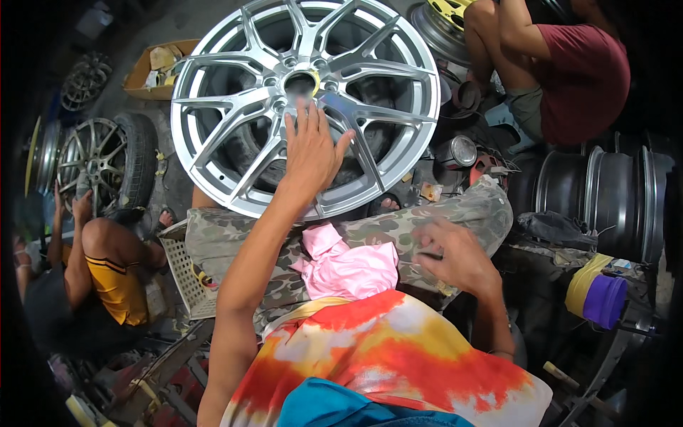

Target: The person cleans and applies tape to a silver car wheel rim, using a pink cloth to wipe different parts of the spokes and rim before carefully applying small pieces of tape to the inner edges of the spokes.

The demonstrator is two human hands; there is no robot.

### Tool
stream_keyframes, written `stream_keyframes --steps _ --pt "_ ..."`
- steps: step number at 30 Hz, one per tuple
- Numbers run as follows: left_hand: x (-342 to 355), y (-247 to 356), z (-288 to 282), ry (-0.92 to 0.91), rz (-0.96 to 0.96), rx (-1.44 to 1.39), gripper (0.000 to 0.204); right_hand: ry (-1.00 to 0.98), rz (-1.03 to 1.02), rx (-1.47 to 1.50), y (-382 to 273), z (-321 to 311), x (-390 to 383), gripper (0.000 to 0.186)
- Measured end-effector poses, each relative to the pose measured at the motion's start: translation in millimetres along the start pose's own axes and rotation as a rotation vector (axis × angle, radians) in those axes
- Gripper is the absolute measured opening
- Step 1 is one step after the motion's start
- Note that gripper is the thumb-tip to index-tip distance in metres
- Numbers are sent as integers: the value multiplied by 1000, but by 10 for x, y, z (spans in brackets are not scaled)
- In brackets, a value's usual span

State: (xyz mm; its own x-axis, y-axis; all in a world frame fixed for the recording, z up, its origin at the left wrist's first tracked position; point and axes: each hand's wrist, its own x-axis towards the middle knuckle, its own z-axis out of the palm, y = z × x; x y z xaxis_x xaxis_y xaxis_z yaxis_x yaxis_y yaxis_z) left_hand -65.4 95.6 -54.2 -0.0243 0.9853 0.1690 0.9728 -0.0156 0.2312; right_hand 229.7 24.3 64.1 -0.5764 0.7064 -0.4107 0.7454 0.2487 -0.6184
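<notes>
A large silver alloy wheel rim (pixel 245 107) with split spokes lies face up in front of me. My left hand (pixel 311 146) rests on it just below the centre hole, fingers stretched out and spread. Over the lap, to the right, hovers my right hand (pixel 459 256) with its fingers curled. A small dark shape shows by its thumb, too blurred to name. A pink cloth (pixel 348 267) lies bunched on the camouflage trousers (pixel 398 231) between both arms. What supports the rim from below is mostly hidden.
A perforated plastic basket (pixel 192 270) stands left of the lap, a cardboard box (pixel 139 75) farther off. Two people sit nearby, one in a maroon shirt (pixel 580 78), one at left beside another wheel (pixel 92 160). Dark rims (pixel 612 199) and a purple container (pixel 605 302) are right.
</notes>
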Motion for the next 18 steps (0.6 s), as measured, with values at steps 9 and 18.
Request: stream_keyframes --steps 9,18 --pt "59 119 126 -66 37 33 68 -80 -384 -116 -116 691 216 40" --pt "-34 9 -390 -74 209 -470 42 -237 -565 254 -233 656 327 30"
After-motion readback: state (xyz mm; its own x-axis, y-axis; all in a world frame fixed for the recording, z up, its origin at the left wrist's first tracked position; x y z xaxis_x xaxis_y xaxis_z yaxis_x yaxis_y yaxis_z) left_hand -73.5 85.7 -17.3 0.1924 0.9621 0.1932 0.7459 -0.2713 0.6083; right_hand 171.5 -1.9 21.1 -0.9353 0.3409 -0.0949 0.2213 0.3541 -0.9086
